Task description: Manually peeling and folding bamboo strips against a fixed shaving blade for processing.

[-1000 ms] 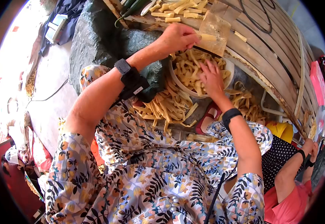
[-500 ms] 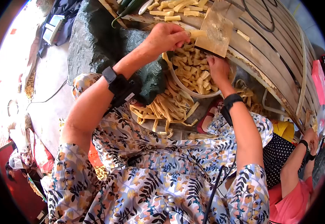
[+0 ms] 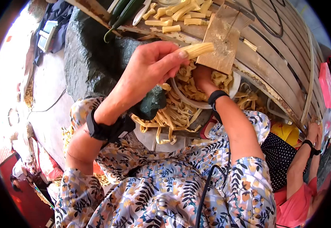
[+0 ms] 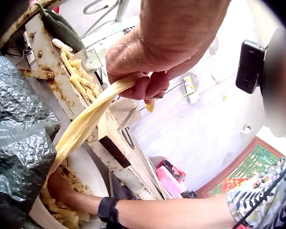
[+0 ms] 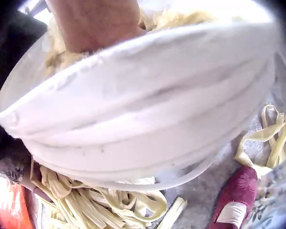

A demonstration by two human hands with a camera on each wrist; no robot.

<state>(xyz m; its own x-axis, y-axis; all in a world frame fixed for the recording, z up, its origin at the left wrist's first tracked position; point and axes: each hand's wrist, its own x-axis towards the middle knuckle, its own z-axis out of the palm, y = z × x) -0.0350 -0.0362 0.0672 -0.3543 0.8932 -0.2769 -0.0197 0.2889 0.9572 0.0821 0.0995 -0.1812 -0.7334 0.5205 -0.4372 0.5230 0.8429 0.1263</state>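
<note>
My left hand point(image 3: 150, 64) grips a pale yellow, fibrous strip point(image 3: 197, 49) between thumb and fingers, above the bucket's near left side. In the left wrist view the strip point(image 4: 88, 119) runs long and twisted down from that hand towards the bucket. My right hand point(image 3: 203, 78) reaches into the white bucket point(image 3: 235, 83) among short cut yellow pieces point(image 3: 221, 79). Its fingers are hidden there, partly beneath the overhanging wooden board point(image 3: 220, 41). In the right wrist view the wrist passes over the bucket's rim point(image 5: 148, 45).
Cut pieces point(image 3: 171, 28) and green cucumber-like vegetables point(image 3: 125, 13) lie on the slatted bench point(image 3: 271, 57). Long yellow strips point(image 3: 173, 116) are heaped below the bucket. Dark plastic sheeting point(image 3: 87, 57) lies at the left. Another person's hands point(image 3: 313, 133) are at the right.
My left hand has come nearer and lower, with the strip now more plainly in view. The right hand has gone from spread over the pieces to deeper in the bucket, under the board.
</note>
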